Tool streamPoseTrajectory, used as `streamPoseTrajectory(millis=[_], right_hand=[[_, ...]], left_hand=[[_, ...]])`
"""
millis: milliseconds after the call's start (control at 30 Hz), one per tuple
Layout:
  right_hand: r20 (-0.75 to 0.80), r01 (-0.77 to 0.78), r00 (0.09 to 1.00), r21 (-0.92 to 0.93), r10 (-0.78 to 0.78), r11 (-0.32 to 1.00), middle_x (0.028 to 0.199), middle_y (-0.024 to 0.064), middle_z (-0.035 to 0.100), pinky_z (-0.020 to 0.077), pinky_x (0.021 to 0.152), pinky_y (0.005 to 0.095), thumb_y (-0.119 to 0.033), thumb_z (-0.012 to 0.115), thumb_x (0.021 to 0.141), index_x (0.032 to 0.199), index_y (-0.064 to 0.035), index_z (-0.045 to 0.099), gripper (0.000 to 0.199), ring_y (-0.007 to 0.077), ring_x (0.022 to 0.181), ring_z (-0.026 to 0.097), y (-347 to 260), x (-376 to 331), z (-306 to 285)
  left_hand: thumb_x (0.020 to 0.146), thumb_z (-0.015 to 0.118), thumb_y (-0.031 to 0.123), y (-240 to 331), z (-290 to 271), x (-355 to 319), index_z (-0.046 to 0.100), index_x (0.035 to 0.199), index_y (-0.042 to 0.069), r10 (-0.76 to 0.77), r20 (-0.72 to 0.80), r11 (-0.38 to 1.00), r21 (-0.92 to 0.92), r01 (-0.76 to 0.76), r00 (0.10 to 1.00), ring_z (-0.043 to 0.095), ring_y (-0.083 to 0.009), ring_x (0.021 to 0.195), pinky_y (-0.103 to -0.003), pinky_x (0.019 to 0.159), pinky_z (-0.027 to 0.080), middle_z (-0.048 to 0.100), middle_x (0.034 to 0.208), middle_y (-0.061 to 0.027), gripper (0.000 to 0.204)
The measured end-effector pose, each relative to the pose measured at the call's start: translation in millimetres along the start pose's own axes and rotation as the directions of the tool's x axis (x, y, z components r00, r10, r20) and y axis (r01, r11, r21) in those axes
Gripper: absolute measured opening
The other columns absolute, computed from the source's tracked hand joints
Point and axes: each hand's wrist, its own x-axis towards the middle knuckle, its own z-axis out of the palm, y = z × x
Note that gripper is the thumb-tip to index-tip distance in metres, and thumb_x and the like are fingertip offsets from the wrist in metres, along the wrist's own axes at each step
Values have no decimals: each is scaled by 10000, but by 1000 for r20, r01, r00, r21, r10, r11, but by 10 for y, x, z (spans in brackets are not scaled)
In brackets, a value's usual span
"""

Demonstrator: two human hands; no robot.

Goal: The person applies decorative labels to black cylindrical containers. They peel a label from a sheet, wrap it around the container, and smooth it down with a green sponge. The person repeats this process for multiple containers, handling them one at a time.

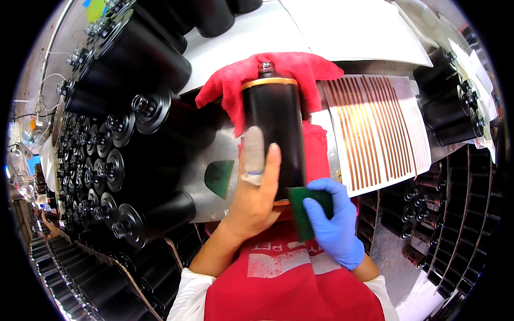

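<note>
With 2 parted fingers of the left hand [258,200], steadies the black cylinder [281,123] at frame centre on red cloth [317,150], probably against rolling and scuffs, and by its base pinches a green pad [303,216] between fingers of the gloved right hand [338,227].

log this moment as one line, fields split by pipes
left hand: laid on black cylinder | right hand, blue-gloved: holds flat green piece | cylinder: lying on red cloth | copper strips: on white sheet
</note>
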Motion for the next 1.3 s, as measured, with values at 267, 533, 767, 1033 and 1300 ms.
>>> streamPoseTrajectory(millis=[267,533,767,1033,1300], right_hand=[[-135,-170,974,97,182,981,960,49,579,457,788,235,-13,608,840,1069,-26,539,239,101,878,550,353,20,-180],[5,-6,1000,67,5,998,994,59,576,469,787,237,-16,613,856,1090,-21,523,252,101,892,566,108,18,-54],[-93,-177,972,310,215,934,1018,40,552,438,828,232,5,614,830,1081,-10,527,266,103,931,530,231,36,-210],[154,-102,986,287,59,953,823,40,627,460,697,240,-241,632,853,913,-13,641,236,88,772,572,-284,1256,-514],[701,771,599,-373,-388,516,790,155,655,487,694,378,-237,603,714,834,-47,692,242,325,723,617,-505,2567,-172]], left_hand=[[744,758,233,-213,14,-244,-9,1410,-89,-122,16,918,-378,119,992,462,-392,1206,-398,1041,296,419,1333,-265,1066],[753,743,171,-135,62,-175,51,1405,-121,-32,6,996,-79,33,999,509,-367,1171,-375,1020,342,450,1310,-263,995],[755,748,160,-185,16,-200,11,1415,-91,-35,-98,974,-227,12,995,608,-336,1024,-354,880,461,559,1205,-206,1020],[626,852,187,-148,115,-221,119,1410,-78,-146,-99,953,-283,113,984,489,-333,1175,-382,992,368,463,1290,-238,1105],[582,854,100,-101,157,-322,212,1415,-37,-120,-236,993,-42,113,964,469,-315,1161,-367,1001,340,423,1310,-207,1061]])
